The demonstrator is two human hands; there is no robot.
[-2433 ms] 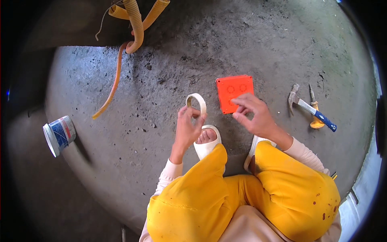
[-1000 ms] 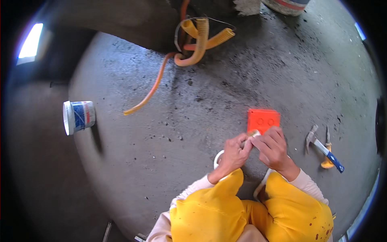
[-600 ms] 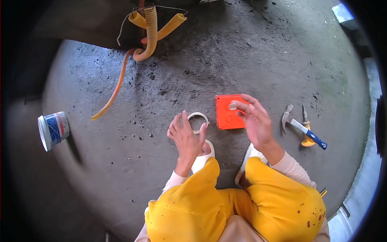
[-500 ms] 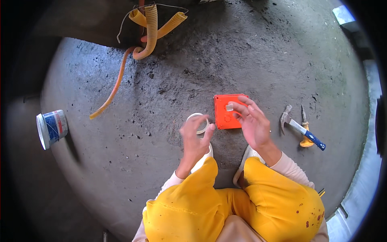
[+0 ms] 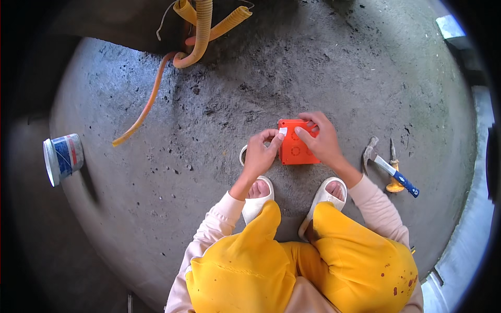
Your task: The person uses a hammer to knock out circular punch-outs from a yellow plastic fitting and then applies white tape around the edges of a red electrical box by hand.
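An orange-red square electrical junction box (image 5: 296, 152) lies on the grey floor in front of my feet, with round knockout marks on its face. At its upper left corner is a small piece of white tape (image 5: 283, 131). My left hand (image 5: 259, 152) pinches that tape between thumb and fingertips, against the box. With the thumb on the face and fingers curled at the upper right edge, my right hand (image 5: 324, 141) grips the box. Partly hidden behind the left hand, a roll of white tape (image 5: 242, 155) lies on the floor.
To the right lie a claw hammer (image 5: 386, 166) with a blue-and-white handle and a yellow-handled pointed tool (image 5: 395, 183). A white and blue bucket (image 5: 63, 158) rests far left. Yellow corrugated conduits (image 5: 203, 31) and an orange pipe (image 5: 151, 104) stick out at the top.
Both hands have come down onto the box. The tape piece, earlier held up at the right hand's fingers, is now at the box's upper left corner under the left fingertips.
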